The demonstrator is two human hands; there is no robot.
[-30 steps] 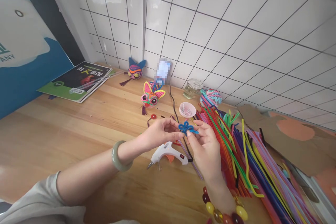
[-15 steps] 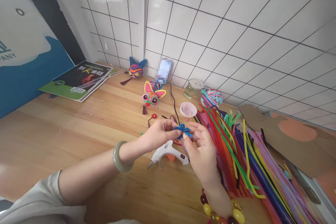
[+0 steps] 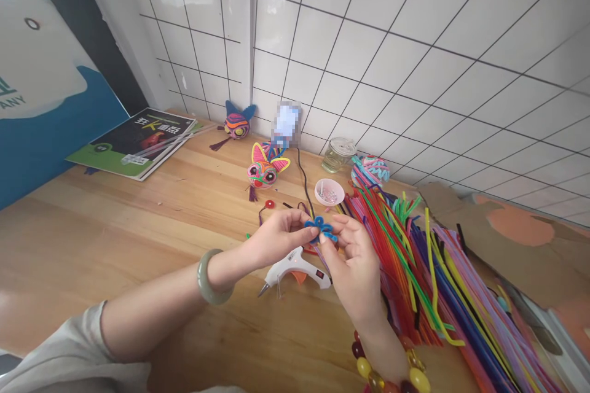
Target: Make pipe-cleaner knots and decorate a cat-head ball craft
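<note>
Between my two hands is a blue pipe cleaner (image 3: pixel 319 224) bent into several loops like a flower. My left hand (image 3: pixel 290 232) pinches its left side between thumb and fingers. On the other side, my right hand (image 3: pixel 349 252) grips its lower right loop with thumb and fingertips. Part of the loops is hidden by my fingers. Just below, a white hot glue gun (image 3: pixel 291 264) stands on the wooden table (image 3: pixel 193 331), nozzle pointing left.
Many coloured pipe cleaners (image 3: pixel 442 276) lie at the right, beside brown cardboard (image 3: pixel 456 202). Behind my hands are a pink bowl (image 3: pixel 329 192) of small pieces, a glass jar (image 3: pixel 338 155), cat-like figures (image 3: pixel 262 173) and a phone (image 3: pixel 286 123). Magazines (image 3: pixel 138 141) lie at the left.
Almost nothing differs. Both hands keep hold of the blue looped pipe cleaner, and the loops look slightly shifted in my fingers. The view has moved a little.
</note>
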